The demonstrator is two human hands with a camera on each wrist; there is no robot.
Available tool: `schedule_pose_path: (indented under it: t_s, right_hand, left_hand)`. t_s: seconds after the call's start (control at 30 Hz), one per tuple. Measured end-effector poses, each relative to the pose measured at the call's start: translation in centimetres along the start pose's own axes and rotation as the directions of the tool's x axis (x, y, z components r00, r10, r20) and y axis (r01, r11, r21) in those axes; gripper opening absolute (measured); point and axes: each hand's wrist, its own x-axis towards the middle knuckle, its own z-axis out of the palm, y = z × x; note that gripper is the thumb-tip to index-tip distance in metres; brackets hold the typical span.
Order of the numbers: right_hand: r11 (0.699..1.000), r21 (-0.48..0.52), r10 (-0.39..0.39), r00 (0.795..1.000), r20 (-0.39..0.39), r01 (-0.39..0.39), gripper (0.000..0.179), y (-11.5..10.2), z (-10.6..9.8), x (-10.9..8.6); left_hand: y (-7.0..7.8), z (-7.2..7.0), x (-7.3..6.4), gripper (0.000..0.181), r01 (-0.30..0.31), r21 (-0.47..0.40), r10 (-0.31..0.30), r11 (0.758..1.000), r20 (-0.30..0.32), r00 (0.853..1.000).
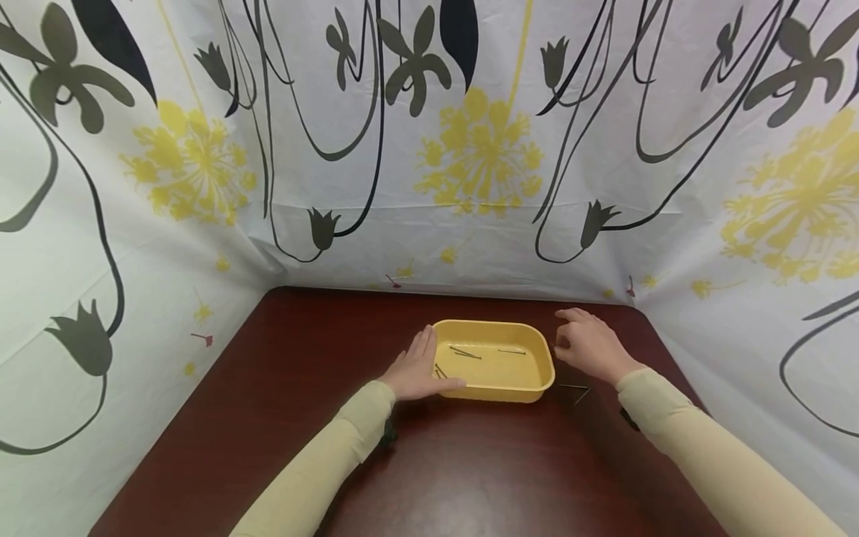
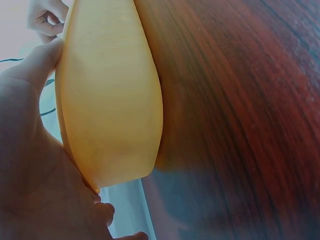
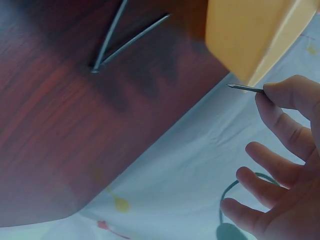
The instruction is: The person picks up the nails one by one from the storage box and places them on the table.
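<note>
A shallow yellow plastic tray (image 1: 496,393) sits on the table with several thin nails (image 1: 470,355) scattered on its floor. My left hand (image 1: 417,371) rests over the tray's left end, fingers straight along the rim and the thumb across the front edge. Just off the right end, my right hand (image 1: 590,347) pinches one nail (image 3: 245,88) between thumb and index finger; its other fingers are loosely bent apart. In the right wrist view, two more nails (image 3: 136,44) lie on the table in a V, close to the tray's right side.
The dark reddish-brown table (image 1: 483,462) has a wood grain and rounded far corners. Behind it and along both sides hangs a white cloth (image 1: 403,179) printed with grey and yellow flowers. A dark wrist strap part (image 1: 388,432) shows below the left sleeve.
</note>
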Motion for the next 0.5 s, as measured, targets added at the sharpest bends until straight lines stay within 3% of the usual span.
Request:
schedule_pose_path:
  t_s: [0.27,0.5]
  right_hand:
    - [0.999,0.014,0.036,0.999,0.030,-0.036,0.010,1.5,0.6,-1.0]
    - [0.992,0.046,0.113,0.988,0.102,-0.118,0.012,2.6,1.4,-1.7]
  left_hand:
    - [-0.2,0.3,0.2,0.128,0.004,0.018,-0.004,1.000,-0.007,1.000]
    - [-0.5,0.4,0.5,0.129,0.006,0.017,-0.006,1.000,-0.008,1.000]
